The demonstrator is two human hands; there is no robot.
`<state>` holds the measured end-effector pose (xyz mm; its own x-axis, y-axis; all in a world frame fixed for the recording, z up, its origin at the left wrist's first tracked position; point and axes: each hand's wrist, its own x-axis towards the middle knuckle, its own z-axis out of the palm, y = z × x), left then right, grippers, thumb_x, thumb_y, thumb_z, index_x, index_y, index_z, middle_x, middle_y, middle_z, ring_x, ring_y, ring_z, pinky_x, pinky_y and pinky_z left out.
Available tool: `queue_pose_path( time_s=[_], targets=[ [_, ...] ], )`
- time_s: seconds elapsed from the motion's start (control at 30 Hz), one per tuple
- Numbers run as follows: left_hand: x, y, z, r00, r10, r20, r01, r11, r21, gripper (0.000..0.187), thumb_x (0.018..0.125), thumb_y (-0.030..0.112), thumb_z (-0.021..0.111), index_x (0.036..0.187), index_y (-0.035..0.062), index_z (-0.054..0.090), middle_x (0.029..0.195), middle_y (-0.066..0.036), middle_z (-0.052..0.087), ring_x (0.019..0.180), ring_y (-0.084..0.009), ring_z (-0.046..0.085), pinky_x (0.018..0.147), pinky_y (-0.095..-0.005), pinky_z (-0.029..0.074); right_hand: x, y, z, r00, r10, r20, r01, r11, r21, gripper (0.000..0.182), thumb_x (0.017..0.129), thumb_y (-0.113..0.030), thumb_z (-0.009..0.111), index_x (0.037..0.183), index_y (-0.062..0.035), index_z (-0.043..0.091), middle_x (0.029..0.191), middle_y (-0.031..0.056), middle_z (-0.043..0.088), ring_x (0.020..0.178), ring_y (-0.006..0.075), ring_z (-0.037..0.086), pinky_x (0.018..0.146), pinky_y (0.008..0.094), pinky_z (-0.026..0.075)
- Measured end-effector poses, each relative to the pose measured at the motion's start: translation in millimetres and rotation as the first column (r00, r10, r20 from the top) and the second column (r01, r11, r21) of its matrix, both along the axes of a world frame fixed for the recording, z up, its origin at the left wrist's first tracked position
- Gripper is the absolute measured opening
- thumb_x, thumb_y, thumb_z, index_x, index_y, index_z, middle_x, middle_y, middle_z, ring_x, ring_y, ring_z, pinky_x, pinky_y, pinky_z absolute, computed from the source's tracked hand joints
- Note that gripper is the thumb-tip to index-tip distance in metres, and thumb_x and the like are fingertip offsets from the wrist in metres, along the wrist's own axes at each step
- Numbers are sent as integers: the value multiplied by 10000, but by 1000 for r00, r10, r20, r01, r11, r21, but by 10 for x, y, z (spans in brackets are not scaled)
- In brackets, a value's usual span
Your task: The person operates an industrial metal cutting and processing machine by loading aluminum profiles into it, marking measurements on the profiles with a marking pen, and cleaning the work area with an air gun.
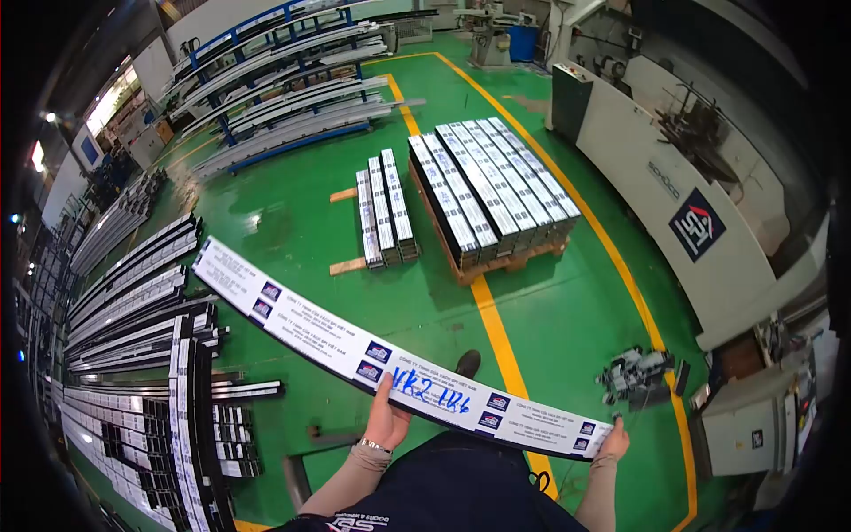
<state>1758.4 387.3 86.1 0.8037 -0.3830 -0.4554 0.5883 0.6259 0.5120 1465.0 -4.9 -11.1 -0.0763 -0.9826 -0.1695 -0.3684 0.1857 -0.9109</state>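
Observation:
A long metal profile (319,341), covered in white printed film with blue handwriting, stretches across in front of my body. The fisheye lens makes it look bowed. My left hand (387,421) grips its near edge just left of the handwriting, thumb on the upper face and the fingers mostly hidden beneath. At the profile's right end, my right hand (612,440) is closed around the corner. The far left end reaches out over the floor, near the stacked profiles on the left.
Film-wrapped profiles (496,182) fill a wooden pallet (514,262) ahead; a smaller stack (384,208) lies beside it on wooden strips. Long profiles (133,310) lie at left. A blue rack (292,142) stands behind. A large machine (674,191) and metal offcuts (634,377) are at right.

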Motion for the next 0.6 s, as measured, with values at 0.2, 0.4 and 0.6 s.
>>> queue_pose_path(
  time_s=[0.2, 0.4, 0.6],
  targets=[
    [1965, -1269, 133, 999, 12, -41, -12, 1000, 18, 410, 978, 327, 541, 1314, 94, 513, 1281, -62, 598, 1208, -206, 543, 1048, -437, 397, 1693, -1315, -401, 981, 39, 188, -69, 985, 160, 458, 929, -356, 564, 924, 97, 635, 913, 164, 690, 756, 230, 660, 715, 352, 529],
    [3637, -1814, 453, 988, 156, 1, -156, 985, 74, 355, 938, 351, 614, 1193, 104, 593, 1153, -29, 661, 1078, -169, 617, 955, -352, 474, 3559, -2078, -79, 944, 111, 309, -153, 981, 115, 486, 961, -377, 535, 907, 96, 634, 866, 145, 679, 749, 211, 655, 692, 348, 523],
    [5362, -2404, -42, 992, 116, -51, -104, 976, 191, 425, 914, 440, 619, 1188, 115, 594, 1130, -24, 668, 1060, -180, 626, 935, -389, 488, 4989, -2209, -125, 971, 76, 228, -109, 985, 136, 477, 953, -401, 555, 817, 53, 605, 807, 117, 663, 708, 195, 649, 645, 352, 509]
  ],
)
